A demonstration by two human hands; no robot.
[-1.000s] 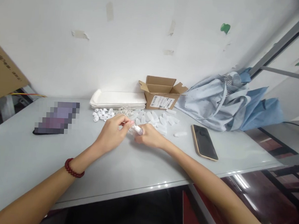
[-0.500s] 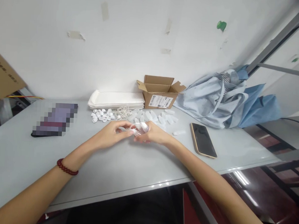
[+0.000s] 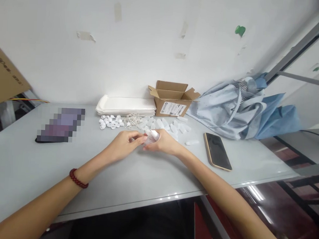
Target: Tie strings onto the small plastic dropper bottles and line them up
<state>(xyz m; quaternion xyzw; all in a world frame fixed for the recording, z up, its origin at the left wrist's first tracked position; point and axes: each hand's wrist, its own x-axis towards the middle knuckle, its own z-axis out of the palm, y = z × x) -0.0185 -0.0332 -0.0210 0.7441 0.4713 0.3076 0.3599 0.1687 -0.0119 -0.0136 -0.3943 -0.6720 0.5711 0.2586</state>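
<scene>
My right hand (image 3: 166, 142) curls around a few small translucent plastic bottles (image 3: 152, 134) with white tops, held above the table. Thumb and forefinger of my left hand (image 3: 124, 143) pinch together at the left side of this bunch, apparently on one of the bottles; the fingertips partly cover it. Just beyond my hands lie several loose translucent bottles (image 3: 163, 124). A single bottle (image 3: 191, 142) lies apart to the right. To the left of the loose bottles is a heap of white caps (image 3: 111, 122), beside a tangle of thin whitish pieces (image 3: 133, 120).
Along the wall are a stack of white padded sheets or envelopes (image 3: 125, 105) and an open cardboard box (image 3: 173, 107). A phone (image 3: 218, 151) lies to the right, a blurred-out device (image 3: 61, 125) to the left. Light-blue cloth bags (image 3: 228, 108) fill the back right of the grey table (image 3: 135, 189).
A white top visible at my left fingertips before is now hidden or gone from there. My left thumb and forefinger have closed nearer together. The view has shifted slightly.
</scene>
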